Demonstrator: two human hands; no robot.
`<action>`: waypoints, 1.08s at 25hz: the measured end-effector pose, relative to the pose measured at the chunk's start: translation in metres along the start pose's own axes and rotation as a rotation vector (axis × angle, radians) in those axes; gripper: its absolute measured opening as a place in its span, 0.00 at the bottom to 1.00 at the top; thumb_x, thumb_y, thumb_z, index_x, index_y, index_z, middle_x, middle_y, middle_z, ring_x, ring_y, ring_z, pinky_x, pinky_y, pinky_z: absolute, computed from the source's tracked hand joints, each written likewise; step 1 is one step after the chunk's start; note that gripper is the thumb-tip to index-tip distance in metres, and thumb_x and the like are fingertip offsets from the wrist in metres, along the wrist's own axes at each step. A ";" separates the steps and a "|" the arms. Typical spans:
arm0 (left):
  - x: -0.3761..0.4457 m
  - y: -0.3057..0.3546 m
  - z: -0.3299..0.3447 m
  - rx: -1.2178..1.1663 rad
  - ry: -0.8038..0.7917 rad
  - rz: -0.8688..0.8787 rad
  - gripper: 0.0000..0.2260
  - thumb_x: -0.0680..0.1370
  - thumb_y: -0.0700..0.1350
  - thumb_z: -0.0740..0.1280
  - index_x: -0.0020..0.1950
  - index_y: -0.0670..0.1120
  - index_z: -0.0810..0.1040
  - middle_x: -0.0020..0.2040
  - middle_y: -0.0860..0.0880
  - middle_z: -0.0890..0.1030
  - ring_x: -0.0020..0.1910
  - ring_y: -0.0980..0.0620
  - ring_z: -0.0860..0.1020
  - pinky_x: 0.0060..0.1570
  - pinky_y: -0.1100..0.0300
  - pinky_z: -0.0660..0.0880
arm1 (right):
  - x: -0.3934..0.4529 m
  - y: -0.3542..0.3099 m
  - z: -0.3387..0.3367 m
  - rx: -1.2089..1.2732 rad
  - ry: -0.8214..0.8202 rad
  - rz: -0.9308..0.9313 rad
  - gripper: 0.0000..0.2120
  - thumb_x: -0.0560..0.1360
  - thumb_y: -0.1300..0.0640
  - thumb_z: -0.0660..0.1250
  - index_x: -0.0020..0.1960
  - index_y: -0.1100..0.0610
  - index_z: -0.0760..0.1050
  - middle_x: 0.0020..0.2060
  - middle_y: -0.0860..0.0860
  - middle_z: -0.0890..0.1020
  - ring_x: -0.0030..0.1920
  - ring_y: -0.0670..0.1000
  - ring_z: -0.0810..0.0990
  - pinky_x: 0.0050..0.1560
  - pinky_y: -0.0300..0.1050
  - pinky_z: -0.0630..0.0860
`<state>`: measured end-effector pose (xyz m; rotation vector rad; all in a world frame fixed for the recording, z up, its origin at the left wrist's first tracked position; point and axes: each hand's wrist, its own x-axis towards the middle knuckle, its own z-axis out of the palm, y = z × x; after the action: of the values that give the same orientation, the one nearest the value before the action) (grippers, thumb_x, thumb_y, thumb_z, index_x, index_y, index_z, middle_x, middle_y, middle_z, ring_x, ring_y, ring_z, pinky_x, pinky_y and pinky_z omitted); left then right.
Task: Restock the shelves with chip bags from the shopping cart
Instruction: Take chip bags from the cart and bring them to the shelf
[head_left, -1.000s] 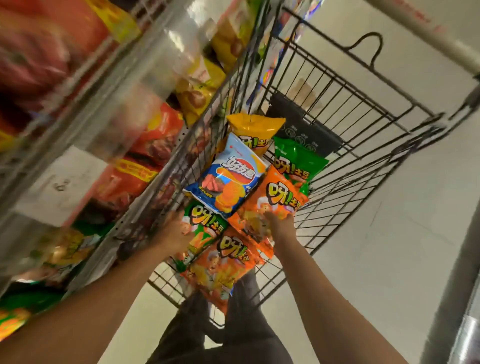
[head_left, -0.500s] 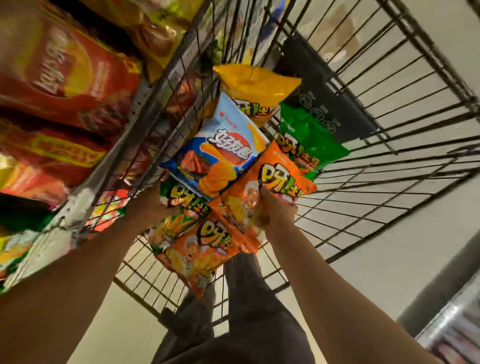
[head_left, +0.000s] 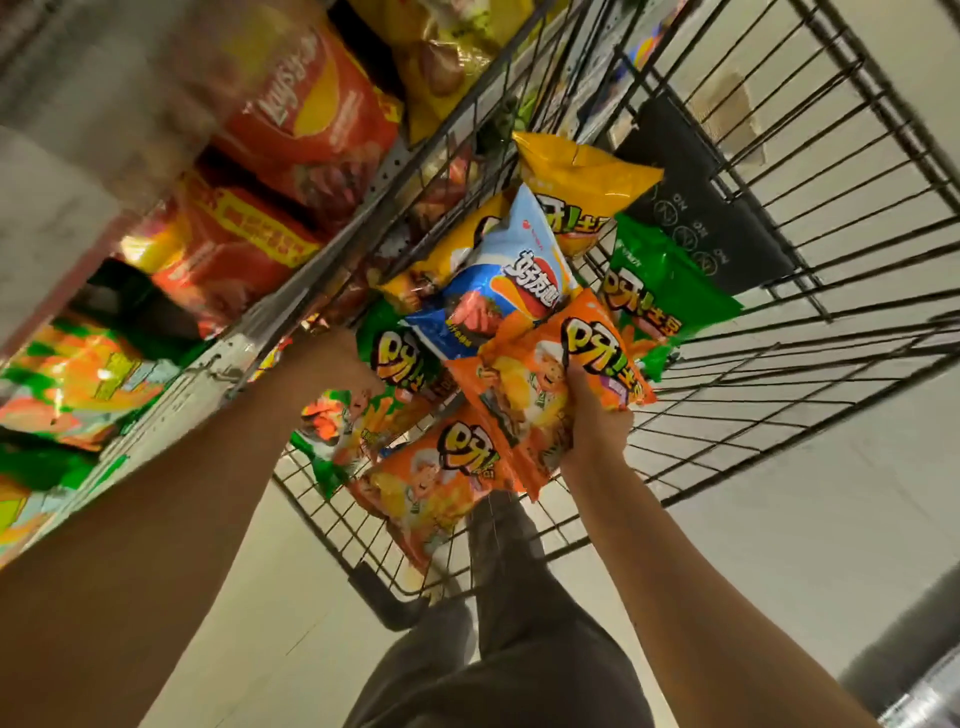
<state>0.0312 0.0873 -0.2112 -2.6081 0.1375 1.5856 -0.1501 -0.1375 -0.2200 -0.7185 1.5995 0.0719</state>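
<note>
A black wire shopping cart (head_left: 779, 322) holds several chip bags. My right hand (head_left: 597, 415) grips an orange chip bag (head_left: 540, 384) and lifts it a little above the pile. My left hand (head_left: 332, 358) is on a green chip bag (head_left: 384, 374) at the cart's left side, its fingers hidden behind the bag. A blue bag (head_left: 498, 291), a yellow bag (head_left: 576, 182), another green bag (head_left: 665, 291) and a second orange bag (head_left: 441, 478) lie around them.
Store shelves (head_left: 218, 364) packed with red, yellow and green chip bags run along the left, right beside the cart. A dark folded flap (head_left: 696, 208) hangs at the cart's far end. My legs (head_left: 509, 623) stand behind the cart on a pale floor.
My right hand has closed on the orange bag and raised it off the pile. My left hand has stayed at the green bag. The camera has dropped closer to the cart.
</note>
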 end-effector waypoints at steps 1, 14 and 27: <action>-0.010 -0.002 -0.005 0.011 -0.005 0.026 0.25 0.70 0.50 0.80 0.63 0.41 0.80 0.61 0.42 0.82 0.57 0.41 0.81 0.59 0.48 0.79 | -0.008 0.002 -0.002 0.011 -0.024 -0.021 0.40 0.67 0.47 0.80 0.71 0.50 0.62 0.56 0.52 0.78 0.49 0.53 0.82 0.31 0.43 0.79; -0.261 -0.087 0.045 -0.489 0.605 0.406 0.19 0.74 0.53 0.76 0.62 0.47 0.83 0.55 0.47 0.84 0.54 0.48 0.80 0.48 0.60 0.76 | -0.170 0.091 -0.098 0.022 -0.480 -0.517 0.43 0.66 0.52 0.82 0.75 0.51 0.66 0.62 0.57 0.82 0.55 0.60 0.85 0.52 0.64 0.82; -0.459 -0.150 0.233 -1.277 0.849 0.537 0.09 0.74 0.45 0.77 0.53 0.53 0.83 0.48 0.55 0.88 0.50 0.54 0.86 0.50 0.59 0.82 | -0.302 0.139 -0.215 -0.424 -0.789 -1.080 0.37 0.56 0.38 0.82 0.63 0.43 0.74 0.50 0.41 0.86 0.48 0.44 0.86 0.46 0.45 0.84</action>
<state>-0.3659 0.2788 0.0941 -4.4015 -0.2441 0.3809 -0.4104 -0.0013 0.0454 -1.5654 0.3150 -0.0948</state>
